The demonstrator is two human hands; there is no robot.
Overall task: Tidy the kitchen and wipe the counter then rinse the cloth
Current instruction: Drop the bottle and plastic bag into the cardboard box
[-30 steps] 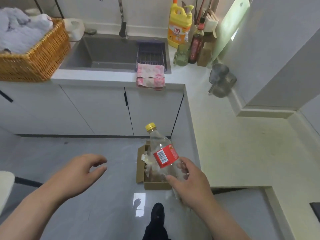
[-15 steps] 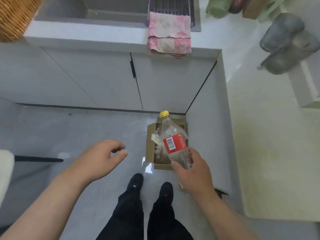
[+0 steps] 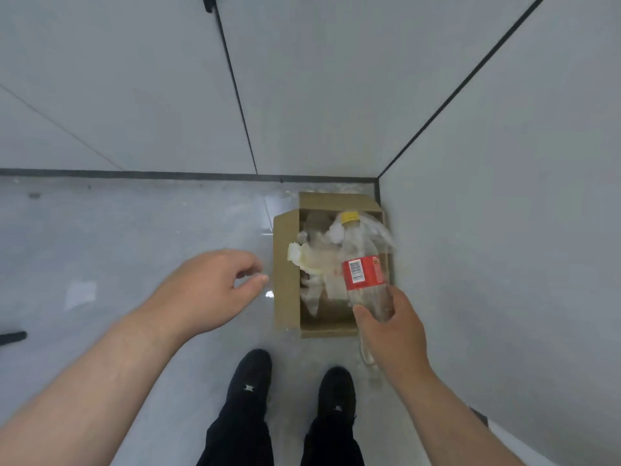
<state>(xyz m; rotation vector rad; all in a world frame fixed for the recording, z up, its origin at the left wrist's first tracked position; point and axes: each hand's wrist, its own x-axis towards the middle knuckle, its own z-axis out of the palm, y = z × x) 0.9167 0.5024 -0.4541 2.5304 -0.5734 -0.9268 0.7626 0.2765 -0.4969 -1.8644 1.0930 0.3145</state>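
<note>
My right hand grips the base of an empty clear plastic bottle with a red label and a yellow cap. The bottle hangs over an open cardboard box that stands on the floor in the corner of the cabinets. Inside the box lie crumpled clear plastic and a pale scrap. My left hand hovers to the left of the box, fingers loosely curled, holding nothing. The counter, the sink and the cloth are out of view.
White cabinet doors rise behind the box and a cabinet side closes it in on the right. The glossy grey floor stretches to the left. My two black shoes stand just before the box.
My view has tilted down from the counter to the floor. My right hand has lowered the bottle over the box, and my left hand has moved closer to the box.
</note>
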